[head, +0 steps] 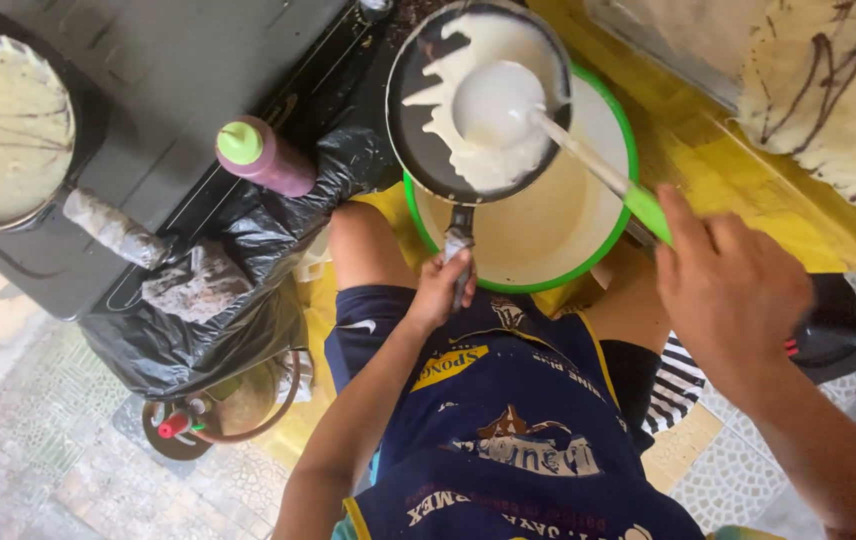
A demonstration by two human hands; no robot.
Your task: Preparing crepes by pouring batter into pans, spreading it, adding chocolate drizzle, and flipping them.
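Half of the dark frying pan (428,130), held by its handle in the closed left hand (440,290) above the green-rimmed batter bowl (548,240), is coated; right hand (733,290) grips the ladle (496,105), emptied upon it; far edge bare.

The left hand (440,288) is gripping the handle of a dark pan (478,100) over a green-rimmed bowl (548,215), while the right hand (733,290) is tipping a ladle (496,105) of white batter (468,165) into it.
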